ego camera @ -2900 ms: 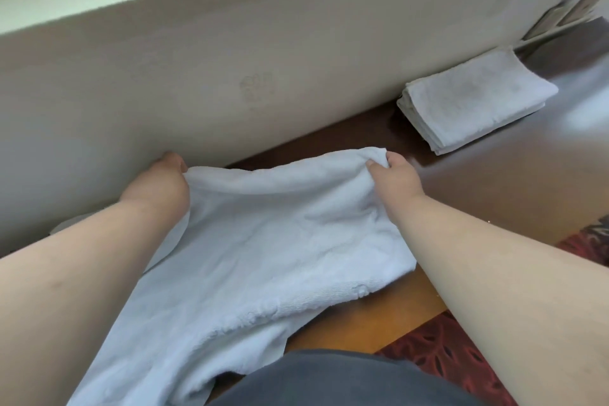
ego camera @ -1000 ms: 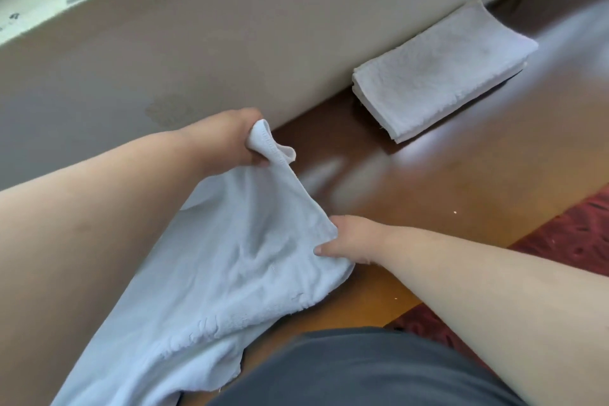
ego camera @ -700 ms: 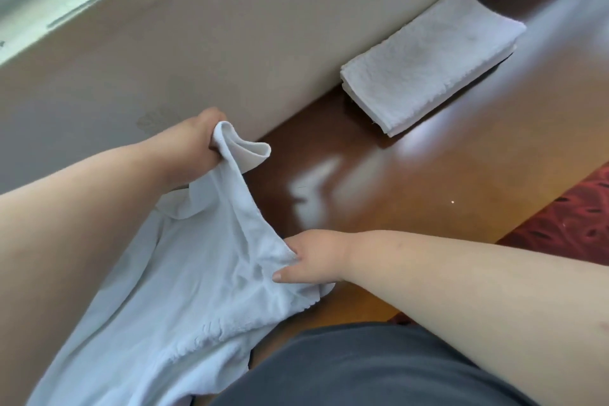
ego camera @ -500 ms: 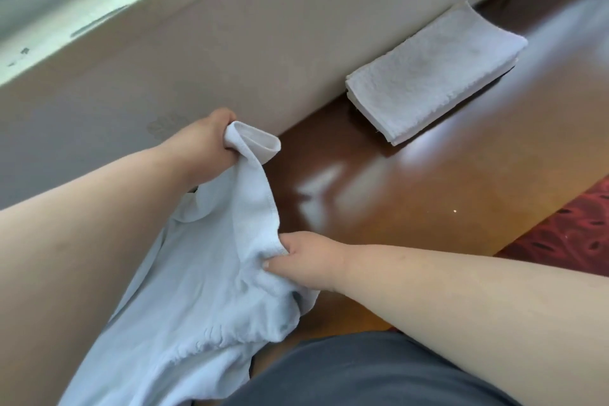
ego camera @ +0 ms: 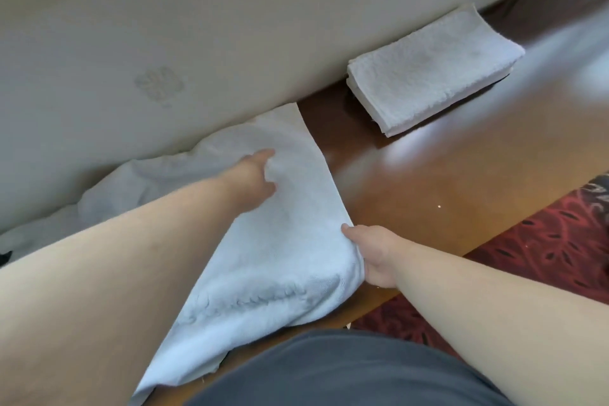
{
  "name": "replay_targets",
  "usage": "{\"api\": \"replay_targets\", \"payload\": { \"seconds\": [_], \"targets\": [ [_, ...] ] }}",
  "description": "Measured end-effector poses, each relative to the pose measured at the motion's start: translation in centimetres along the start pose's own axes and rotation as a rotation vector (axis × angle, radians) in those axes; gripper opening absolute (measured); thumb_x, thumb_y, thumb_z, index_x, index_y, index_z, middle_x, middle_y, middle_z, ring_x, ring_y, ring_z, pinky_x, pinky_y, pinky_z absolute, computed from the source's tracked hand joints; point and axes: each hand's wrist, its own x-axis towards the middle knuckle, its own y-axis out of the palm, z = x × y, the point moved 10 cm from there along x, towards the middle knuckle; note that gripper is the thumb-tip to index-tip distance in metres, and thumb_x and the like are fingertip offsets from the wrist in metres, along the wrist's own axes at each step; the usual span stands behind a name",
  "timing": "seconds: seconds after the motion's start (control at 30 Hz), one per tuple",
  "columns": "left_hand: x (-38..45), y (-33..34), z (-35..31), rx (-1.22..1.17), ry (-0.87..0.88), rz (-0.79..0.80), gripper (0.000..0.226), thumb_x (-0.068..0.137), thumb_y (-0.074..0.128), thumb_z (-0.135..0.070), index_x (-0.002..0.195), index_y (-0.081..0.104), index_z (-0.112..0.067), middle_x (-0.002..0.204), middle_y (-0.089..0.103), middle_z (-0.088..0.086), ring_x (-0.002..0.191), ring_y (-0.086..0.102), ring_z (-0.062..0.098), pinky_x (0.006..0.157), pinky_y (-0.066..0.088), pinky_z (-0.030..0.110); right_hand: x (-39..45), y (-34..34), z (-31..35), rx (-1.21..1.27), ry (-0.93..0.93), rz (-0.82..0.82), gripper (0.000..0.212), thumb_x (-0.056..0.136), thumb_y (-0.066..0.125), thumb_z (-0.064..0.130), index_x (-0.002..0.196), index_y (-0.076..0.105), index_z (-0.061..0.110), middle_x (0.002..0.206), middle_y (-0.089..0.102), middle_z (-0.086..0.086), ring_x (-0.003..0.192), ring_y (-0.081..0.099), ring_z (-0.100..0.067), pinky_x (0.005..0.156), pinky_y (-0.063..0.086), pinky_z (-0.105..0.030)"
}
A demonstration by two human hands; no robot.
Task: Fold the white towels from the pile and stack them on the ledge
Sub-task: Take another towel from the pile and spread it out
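On the ledge [ego camera: 445, 175], both hands hold a towel [ego camera: 280, 241].

Terry-cloth towel [ego camera: 280, 241], glossy wooden ledge [ego camera: 428, 181]

White terry on glossy brown wood

The towel [ego camera: 280, 241] being handled is plain white, as are the folded stack [ego camera: 431, 72] and the rumpled pile [ego camera: 138, 181]. The ledge [ego camera: 461, 181] is reddish-brown; the wall [ego camera: 230, 26] is beige; the carpet [ego camera: 543, 260] is dark red with black leaf marks; the garment [ego camera: 346, 372] is grey.
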Motion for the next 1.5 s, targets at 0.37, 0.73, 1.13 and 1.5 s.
{"api": "replay_targets", "payload": {
  "seconds": [0.37,0.73,1.13,1.5],
  "targets": [
    [-15.8,7.8,4.6,0.030,0.057,0.003,0.038,0.079,0.046,-0.073,0.101,0.047,-0.043,0.080,0.053,-0.018,0.071,0.052,-0.002,0.057,0.033,0.017,-0.7,4.2,0.9,-0.395,-0.164,0.094,0.029,0.089,0.073,0.019,0.117,0.068,0.012,0.104,0.076,0.006,0.104,0.068,-0.011,0.093,0.052,-0.027],
    [-18.2,9.4,2.6,-0.093,-0.064,-0.201,0.077,0.072,0.064,-0.071,0.131,0.044,-0.027,0.127,0.041,-0.005,0.118,0.044,0.019,0.091,0.045,0.034,-4.5,10.2,-1.1,0.081,-0.068,0.102,0.046,0.102,0.052,0.037,0.129,0.059,0.001,0.116,0.072,-0.016,0.099,0.073,-0.028,0.080,0.061,-0.040],
    [-24.6,2.2,3.4,-0.487,0.064,-0.273,0.031,0.089,0.065,-0.049,0.107,0.057,-0.025,0.091,0.067,-0.006,0.083,0.062,0.013,0.064,0.043,0.023,-12.7,14.8,-5.0,-0.529,-0.460,0.292,0.036,0.101,0.050,0.045,0.128,0.063,0.023,0.122,0.071,0.000,0.114,0.066,-0.015,0.104,0.048,-0.038],
    [-23.3,1.8,-0.3,-0.706,-0.140,-0.247,0.031,0.101,0.047,-0.043,0.113,0.062,-0.019,0.091,0.061,0.000,0.084,0.053,0.021,0.074,0.043,0.029,-13.5,12.9,-6.9,-0.496,-0.245,0.310,0.038,0.096,0.065,0.033,0.127,0.061,0.012,0.115,0.073,-0.010,0.099,0.072,-0.027,0.082,0.060,-0.040]
  ]
}}
